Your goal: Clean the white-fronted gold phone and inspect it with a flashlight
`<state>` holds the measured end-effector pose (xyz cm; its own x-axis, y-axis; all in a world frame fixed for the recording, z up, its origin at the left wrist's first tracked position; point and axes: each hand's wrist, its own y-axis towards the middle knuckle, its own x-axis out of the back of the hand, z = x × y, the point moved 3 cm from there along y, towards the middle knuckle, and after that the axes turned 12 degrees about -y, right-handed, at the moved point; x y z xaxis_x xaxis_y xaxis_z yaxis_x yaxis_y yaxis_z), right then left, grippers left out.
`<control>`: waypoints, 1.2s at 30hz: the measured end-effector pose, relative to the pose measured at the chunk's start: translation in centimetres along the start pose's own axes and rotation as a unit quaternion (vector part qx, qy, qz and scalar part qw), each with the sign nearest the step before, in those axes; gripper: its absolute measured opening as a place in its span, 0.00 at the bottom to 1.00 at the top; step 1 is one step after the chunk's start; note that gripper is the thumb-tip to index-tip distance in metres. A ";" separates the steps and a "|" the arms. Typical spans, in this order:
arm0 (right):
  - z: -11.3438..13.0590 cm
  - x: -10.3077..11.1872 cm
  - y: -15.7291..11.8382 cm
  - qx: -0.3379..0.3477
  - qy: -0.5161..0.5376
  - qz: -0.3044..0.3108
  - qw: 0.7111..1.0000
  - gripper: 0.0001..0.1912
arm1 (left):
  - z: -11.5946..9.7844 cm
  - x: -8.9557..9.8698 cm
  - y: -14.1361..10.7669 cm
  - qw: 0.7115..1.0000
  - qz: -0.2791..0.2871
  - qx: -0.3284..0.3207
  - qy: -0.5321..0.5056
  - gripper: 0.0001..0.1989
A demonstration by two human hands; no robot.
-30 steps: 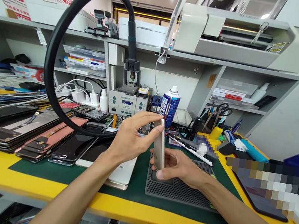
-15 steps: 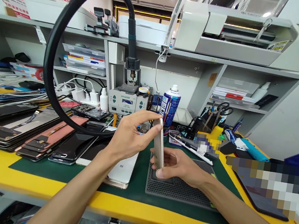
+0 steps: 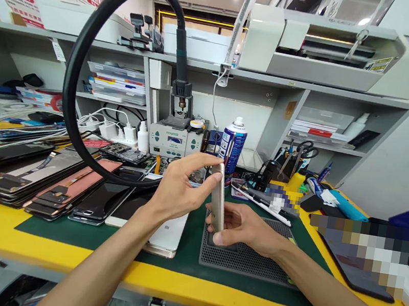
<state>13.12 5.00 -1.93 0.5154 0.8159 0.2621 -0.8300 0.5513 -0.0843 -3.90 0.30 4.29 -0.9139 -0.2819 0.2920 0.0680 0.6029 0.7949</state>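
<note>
- Head view, landmark: you are working at a grey honeycomb mat (image 3: 259, 270), which lies on a green mat (image 3: 97, 240) spread over the yellow tabletop (image 3: 235, 303).
- Phone: the slim gold phone (image 3: 218, 204) is in your two hands, over the left part of the honeycomb mat, tilted on end with a narrow edge toward you. Whether its lower end touches the honeycomb mat cannot be told.
- Left hand: your left hand (image 3: 183, 186) reaches in from the left of the honeycomb mat, its fingers (image 3: 202, 159) and thumb closed on the phone's upper end.
- Right hand: your right hand (image 3: 252, 231) is above the honeycomb mat, thumb on the near side of the phone's lower end, fingers curled beyond it, partly hidden.
- Surroundings: a white phone (image 3: 166, 232) lies just left of the honeycomb mat, partly behind your left arm. A blue spray can (image 3: 239, 148) stands behind the honeycomb mat. A dark slab (image 3: 352, 272) lies to its right.
</note>
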 end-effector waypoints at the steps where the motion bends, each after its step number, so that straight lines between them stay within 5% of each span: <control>1: 0.0 0.0 0.0 0.003 -0.002 0.003 1.000 0.24 | 0.0 0.0 0.0 1.000 0.000 0.001 0.002 0.12; 25: -0.1 0.0 -0.1 -0.003 -0.002 0.004 1.000 0.24 | 0.0 0.3 0.2 1.000 0.030 -0.004 0.001 0.13; 36: -0.6 0.1 0.0 -0.003 0.005 0.007 1.000 0.28 | 0.3 0.3 0.2 1.000 -0.005 -0.008 -0.030 0.09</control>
<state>13.35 5.20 -2.50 0.5058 0.8253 0.2511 -0.8361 0.5407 -0.0930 -4.26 0.53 4.35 -0.9369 -0.2427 0.2518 0.0645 0.5877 0.8065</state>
